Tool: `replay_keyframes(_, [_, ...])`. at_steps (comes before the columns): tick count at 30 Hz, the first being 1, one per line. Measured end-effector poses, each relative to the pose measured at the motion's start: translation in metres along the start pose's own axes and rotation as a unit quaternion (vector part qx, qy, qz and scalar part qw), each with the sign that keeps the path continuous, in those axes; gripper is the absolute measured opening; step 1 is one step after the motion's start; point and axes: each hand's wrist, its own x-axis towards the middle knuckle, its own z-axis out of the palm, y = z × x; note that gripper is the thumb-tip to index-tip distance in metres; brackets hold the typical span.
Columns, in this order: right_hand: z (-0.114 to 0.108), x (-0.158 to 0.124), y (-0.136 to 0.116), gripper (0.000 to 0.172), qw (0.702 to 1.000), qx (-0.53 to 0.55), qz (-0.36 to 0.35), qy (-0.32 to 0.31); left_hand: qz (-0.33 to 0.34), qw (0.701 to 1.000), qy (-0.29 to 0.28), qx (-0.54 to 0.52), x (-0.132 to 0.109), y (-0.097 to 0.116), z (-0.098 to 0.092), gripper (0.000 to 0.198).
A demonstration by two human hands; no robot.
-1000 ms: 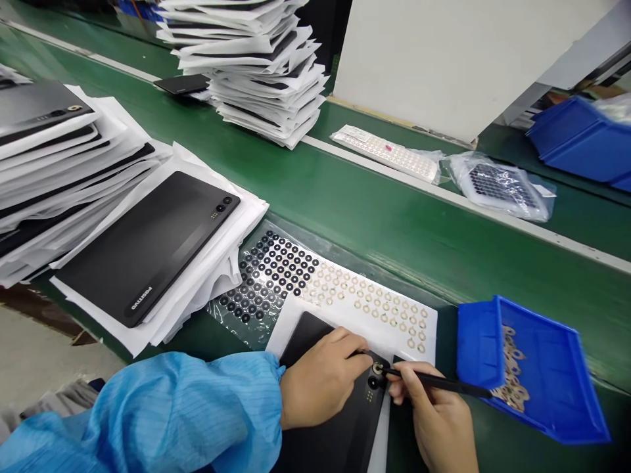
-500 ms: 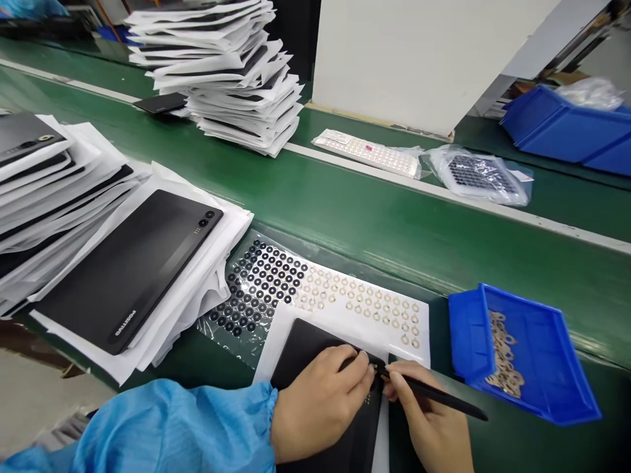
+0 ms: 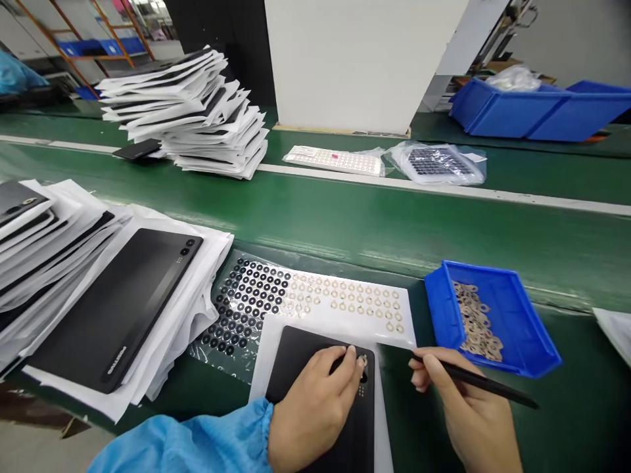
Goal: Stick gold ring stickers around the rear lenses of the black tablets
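A black tablet back [image 3: 296,355] lies on white paper in front of me. My left hand [image 3: 315,401] rests on it with curled fingers drawn together, fingertips at a small ring [image 3: 365,360] by the upper camera hole. Just right of the tablet, my right hand [image 3: 468,407] grips dark tweezers [image 3: 493,386], held slantwise like a pen. Their thin tip points left, away from the tablet, and I cannot make out anything in it. Behind the tablet lies a white sheet of ring-shaped stickers [image 3: 359,305], beside a clear sheet of black rings [image 3: 241,302].
A blue bin [image 3: 522,322] with loose rings stands at right. At left, a black tablet [image 3: 118,302] tops papers beside a leaning stack [image 3: 64,236]. A tall stack [image 3: 197,118], bagged sheets [image 3: 434,164] and blue bins [image 3: 507,112] stand farther back.
My right hand has drawn the tweezers away from the camera corner to the right. My left hand stays on the tablet. The head view has tilted up and turned right.
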Motion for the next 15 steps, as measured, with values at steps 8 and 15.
replay_keyframes(8, [-0.004,0.004,-0.006,0.028,0.998,0.058,0.017,-0.032,-0.034,0.998,-0.034,-0.03,0.005,0.001,-0.002,0.058])
replay_keyframes(15, [0.006,0.003,-0.004,0.03,0.994,0.078,0.023,-0.073,-0.011,0.998,-0.06,-0.002,0.01,0.002,-0.006,0.056])
